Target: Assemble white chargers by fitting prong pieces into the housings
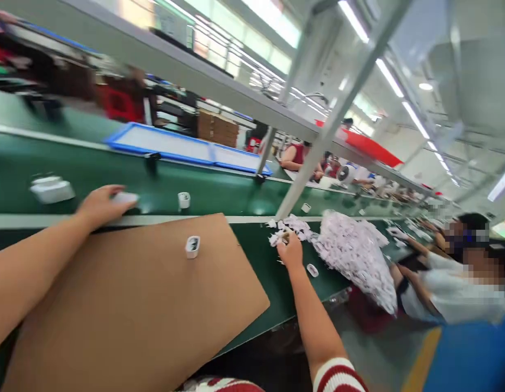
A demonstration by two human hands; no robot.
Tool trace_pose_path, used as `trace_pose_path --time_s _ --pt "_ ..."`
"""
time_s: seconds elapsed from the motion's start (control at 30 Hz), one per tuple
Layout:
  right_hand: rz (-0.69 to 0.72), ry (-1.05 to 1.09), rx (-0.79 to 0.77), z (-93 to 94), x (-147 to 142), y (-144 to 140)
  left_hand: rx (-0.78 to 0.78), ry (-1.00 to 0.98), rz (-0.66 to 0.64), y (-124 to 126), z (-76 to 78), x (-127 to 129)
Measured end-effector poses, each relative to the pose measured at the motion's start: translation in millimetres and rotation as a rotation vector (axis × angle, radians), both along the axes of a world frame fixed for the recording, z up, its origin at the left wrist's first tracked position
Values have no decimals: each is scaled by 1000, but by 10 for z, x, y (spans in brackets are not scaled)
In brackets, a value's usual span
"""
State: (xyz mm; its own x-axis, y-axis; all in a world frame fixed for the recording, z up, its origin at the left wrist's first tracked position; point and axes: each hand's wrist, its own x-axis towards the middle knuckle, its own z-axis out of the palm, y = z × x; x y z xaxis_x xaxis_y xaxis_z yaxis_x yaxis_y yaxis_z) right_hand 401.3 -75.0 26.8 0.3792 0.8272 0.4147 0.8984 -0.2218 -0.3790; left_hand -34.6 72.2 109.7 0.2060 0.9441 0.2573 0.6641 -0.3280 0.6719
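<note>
My left hand is closed on a white plastic piece, blurred by motion, over the near edge of the green belt. At the small heap of white plastic parts, my right hand has its fingers curled in among the pieces; what they grip is too small to make out. A white plastic housing with dark parts inside stands on the brown cardboard sheet between my hands. Close to my right wrist lies a white oval part.
A bulging clear bag of white parts lies to the right, near a seated co-worker. The green belt carries a white housing and stacked white pieces. A slanted metal post rises behind my right hand.
</note>
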Motion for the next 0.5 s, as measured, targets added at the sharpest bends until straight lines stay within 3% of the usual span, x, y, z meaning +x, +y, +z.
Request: trace_pose_path --time_s 0.07,0.13,0.3,0.4,0.5 --pt "49 22 4 35 28 16 -69 -112 140 -8 -169 -140" --pt "73 37 11 90 58 23 -108 -241 104 -59 -257 -175" --pt "57 325 41 340 -104 52 -197 -569 -228 -541 -411 -95" --pt "255 604 30 508 -496 116 -297 -680 -389 -916 -565 -4" --pt "505 896 -78 581 -1010 149 -375 -678 -523 -1200 -716 136"
